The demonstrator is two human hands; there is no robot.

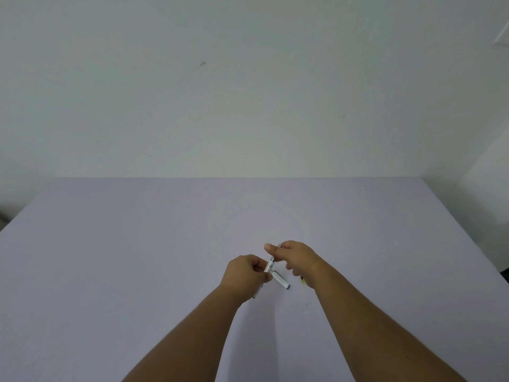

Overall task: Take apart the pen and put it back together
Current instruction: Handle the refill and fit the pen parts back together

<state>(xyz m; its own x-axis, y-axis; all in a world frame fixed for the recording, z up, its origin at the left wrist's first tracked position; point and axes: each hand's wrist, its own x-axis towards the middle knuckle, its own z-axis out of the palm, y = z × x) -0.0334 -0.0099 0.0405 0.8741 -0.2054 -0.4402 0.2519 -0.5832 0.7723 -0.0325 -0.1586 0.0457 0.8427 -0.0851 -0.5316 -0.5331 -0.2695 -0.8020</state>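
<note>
Both hands meet over the middle of the pale lilac table (pixel 137 257). My left hand (pixel 245 274) grips the white pen barrel (pixel 268 267), whose lower end pokes out below the wrist. My right hand (pixel 296 260) pinches the barrel's upper, front end between thumb and fingers; that tip is mostly hidden. A white pen cap (pixel 281 282) with a dark end lies on the table just under the hands. A small yellow piece (pixel 303 281) shows beneath my right hand, too small to make out.
A plain pale wall (pixel 248 92) rises behind the table's far edge. The table's right edge runs diagonally down past a white surface (pixel 484 188) at the right.
</note>
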